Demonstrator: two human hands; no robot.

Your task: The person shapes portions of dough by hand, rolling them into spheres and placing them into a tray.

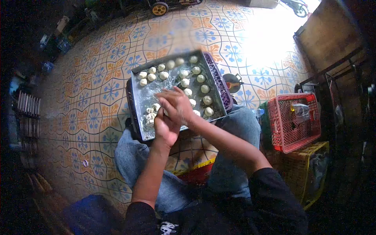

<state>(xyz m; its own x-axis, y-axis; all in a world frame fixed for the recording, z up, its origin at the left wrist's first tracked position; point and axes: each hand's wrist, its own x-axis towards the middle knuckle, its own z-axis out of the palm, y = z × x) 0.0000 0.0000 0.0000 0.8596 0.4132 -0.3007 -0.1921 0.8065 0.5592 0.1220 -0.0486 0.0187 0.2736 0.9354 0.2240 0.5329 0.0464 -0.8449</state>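
Observation:
Over the lower middle of a square, flour-dusted metal tray [137,105], my two hands are pressed together. My left hand [166,127] is underneath, cupped, its fingers mostly hidden. Across it lies my right hand [178,106], its fingers together and slightly smeared by motion. Whatever may be between the palms is hidden. Just left of my hands sits a heap of small dough pieces [150,117]. Rounded dough balls [205,89] stand in rows along the tray's right side, and more dough balls [152,70] are grouped at its far left.
The tray rests on a purple plastic crate [221,84] between my knees. Beyond its right edge is a round pan [232,83] with a red-handled item. Further right, a red plastic basket [276,125] holding a clear bottle [300,110] sits on a yellow crate [299,166].

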